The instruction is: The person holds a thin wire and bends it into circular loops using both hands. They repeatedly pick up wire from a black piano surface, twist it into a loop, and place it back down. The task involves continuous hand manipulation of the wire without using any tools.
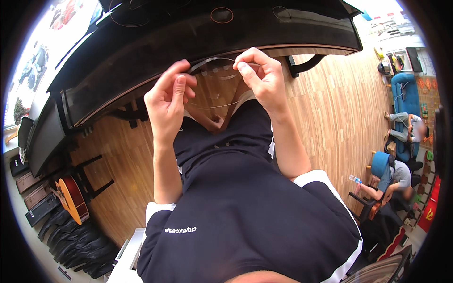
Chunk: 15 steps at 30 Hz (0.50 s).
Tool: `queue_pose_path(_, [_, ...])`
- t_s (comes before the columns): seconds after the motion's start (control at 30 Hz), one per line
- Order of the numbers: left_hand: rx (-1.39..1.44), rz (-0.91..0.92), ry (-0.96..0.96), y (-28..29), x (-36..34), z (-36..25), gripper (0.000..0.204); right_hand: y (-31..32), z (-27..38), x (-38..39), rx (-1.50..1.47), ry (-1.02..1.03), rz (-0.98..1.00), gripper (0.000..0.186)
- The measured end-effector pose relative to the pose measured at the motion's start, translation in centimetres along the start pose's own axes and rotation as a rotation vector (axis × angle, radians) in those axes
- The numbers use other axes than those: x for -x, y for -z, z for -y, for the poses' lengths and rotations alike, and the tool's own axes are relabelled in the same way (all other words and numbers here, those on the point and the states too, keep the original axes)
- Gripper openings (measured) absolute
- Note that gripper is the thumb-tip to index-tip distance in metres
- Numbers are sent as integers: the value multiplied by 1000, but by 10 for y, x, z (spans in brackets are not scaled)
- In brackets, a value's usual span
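Observation:
My left hand (167,96) is raised above my lap at the left, its fingers loosely curled at one side of a loop of thin wire or string (214,107), with the exact contact partly hidden behind them. Opposite it, my right hand (259,80) pinches the same loop between thumb and index finger. Just beyond both hands is a glossy black piano-like surface (306,29), on which an orange ring (222,14) and other thin coils lie.
An acoustic guitar (74,200) stands at the left, near black cases (40,213) and a dark stool (96,173). On the right, one person (401,132) sits on a blue sofa (402,88); another (389,184) sits lower down with a stringed instrument (375,207).

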<state>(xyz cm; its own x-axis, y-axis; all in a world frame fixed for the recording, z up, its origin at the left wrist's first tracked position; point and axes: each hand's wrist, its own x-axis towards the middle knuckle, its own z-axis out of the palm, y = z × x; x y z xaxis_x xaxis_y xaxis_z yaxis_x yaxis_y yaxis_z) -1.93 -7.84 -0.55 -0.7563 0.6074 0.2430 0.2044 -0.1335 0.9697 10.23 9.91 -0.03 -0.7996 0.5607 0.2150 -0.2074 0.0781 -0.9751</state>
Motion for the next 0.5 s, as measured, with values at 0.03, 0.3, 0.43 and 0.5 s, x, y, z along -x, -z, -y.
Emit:
queue_pose_path(0.03, [51,-2,31,1,0,1,20,1,3,0,-44,-52,11,6])
queue_pose_path(0.3, [-165,-57,-82,6,4,-14,14,-2,19,-1,-52,-3,15,8])
queue_pose_path(0.43, [-175,-48,-67,6,6,-28,13,-14,25,2,-74,12,18,9])
queue_pose_path(0.5, [-155,-86,-45,1,6,-30,14,-23,25,4,-58,25,13,9])
